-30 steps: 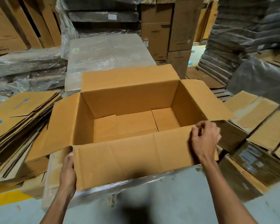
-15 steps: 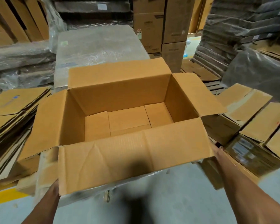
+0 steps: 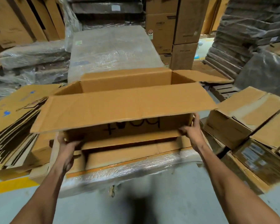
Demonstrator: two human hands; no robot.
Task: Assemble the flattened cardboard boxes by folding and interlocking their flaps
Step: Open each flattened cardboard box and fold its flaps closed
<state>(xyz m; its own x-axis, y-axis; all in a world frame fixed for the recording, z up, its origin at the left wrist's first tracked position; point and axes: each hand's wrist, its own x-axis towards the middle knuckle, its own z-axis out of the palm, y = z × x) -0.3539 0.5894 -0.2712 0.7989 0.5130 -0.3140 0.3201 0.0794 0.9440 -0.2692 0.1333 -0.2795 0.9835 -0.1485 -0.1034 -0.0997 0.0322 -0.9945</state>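
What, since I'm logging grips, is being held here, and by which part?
The open cardboard box, by its near bottom corners: the left hand grips the left corner, the right hand grips the right corner.

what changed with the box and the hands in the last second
Both hands moved down the box to its lower corners: the left hand grips one, the right hand the other. The box has come up off the wrapped stack, its near flap now jutting out. The flattened pile stayed put.
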